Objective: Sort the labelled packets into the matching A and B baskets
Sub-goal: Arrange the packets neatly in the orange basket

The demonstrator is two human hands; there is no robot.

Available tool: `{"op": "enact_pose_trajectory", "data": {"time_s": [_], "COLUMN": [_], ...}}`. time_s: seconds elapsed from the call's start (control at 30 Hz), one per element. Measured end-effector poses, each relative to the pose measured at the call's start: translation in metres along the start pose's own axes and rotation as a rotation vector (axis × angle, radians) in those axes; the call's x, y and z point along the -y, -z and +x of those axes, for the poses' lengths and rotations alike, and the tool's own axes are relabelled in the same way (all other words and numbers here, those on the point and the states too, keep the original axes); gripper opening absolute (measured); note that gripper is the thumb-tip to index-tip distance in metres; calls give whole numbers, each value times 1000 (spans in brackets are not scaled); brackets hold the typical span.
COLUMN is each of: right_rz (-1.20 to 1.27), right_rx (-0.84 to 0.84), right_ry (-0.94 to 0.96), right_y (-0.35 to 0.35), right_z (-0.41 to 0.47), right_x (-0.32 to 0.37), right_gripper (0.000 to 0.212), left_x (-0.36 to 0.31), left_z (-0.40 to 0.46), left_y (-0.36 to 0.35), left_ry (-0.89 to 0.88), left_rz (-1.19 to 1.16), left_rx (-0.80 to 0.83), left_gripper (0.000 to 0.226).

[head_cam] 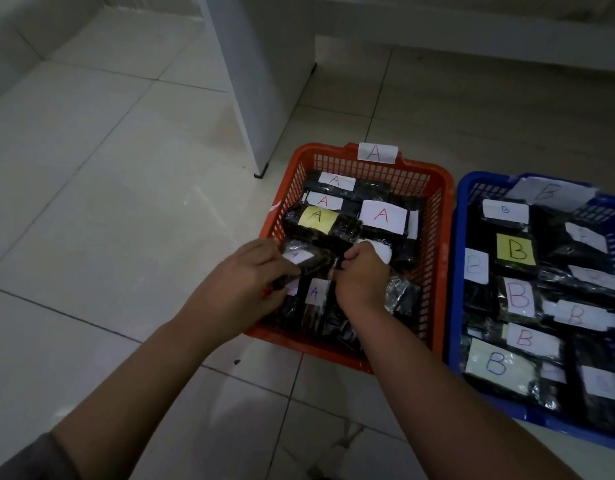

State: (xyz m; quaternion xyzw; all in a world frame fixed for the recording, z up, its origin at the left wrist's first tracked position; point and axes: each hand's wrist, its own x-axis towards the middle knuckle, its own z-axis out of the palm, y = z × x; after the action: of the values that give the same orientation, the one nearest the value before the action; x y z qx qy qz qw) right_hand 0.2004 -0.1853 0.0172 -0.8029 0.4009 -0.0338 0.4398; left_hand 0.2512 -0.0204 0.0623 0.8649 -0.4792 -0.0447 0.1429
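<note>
An orange basket [437, 216] tagged A stands on the floor, filled with several black packets with A labels. To its right a blue basket [455, 271] tagged B holds several black packets with B labels. Both my hands are over the near left part of the orange basket. My left hand [243, 275] and my right hand [361, 275] grip opposite ends of one black packet [309, 259] with a small white label, held just above the pile. Its letter is too blurred to read.
Pale floor tiles [108, 202] spread to the left and front. A white cabinet [264, 81] stands just behind the orange basket, its foot near the basket's far left corner. A white ledge runs along the back right.
</note>
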Motion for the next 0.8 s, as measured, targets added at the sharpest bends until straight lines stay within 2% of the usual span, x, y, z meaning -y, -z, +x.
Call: {"op": "enact_pose_trajectory", "data": {"time_s": [0.13, 0.33, 0.43, 0.5, 0.6, 0.8], "right_rz": [-323, -488, -660, -823, -853, -760], "right_rx": [171, 366, 462, 444, 346, 335], "right_ry": [94, 187, 309, 392, 412, 383], "right_y": [-8, 0, 6, 7, 6, 10], "right_z": [-3, -12, -19, -19, -16, -13], "right_x": [6, -1, -7, -11, -15, -21], "right_gripper": [24, 19, 21, 20, 11, 19], "left_x": [2, 7, 12, 13, 8, -8], "left_z": [-2, 0, 6, 13, 23, 33], "left_y": [-10, -23, -27, -28, -31, -40], "left_ry": [21, 40, 62, 84, 162, 284], "left_rz": [-48, -47, -49, -34, -43, -111], "left_rx": [49, 220, 237, 253, 341, 381], "left_gripper": [43, 51, 54, 68, 81, 75]}}
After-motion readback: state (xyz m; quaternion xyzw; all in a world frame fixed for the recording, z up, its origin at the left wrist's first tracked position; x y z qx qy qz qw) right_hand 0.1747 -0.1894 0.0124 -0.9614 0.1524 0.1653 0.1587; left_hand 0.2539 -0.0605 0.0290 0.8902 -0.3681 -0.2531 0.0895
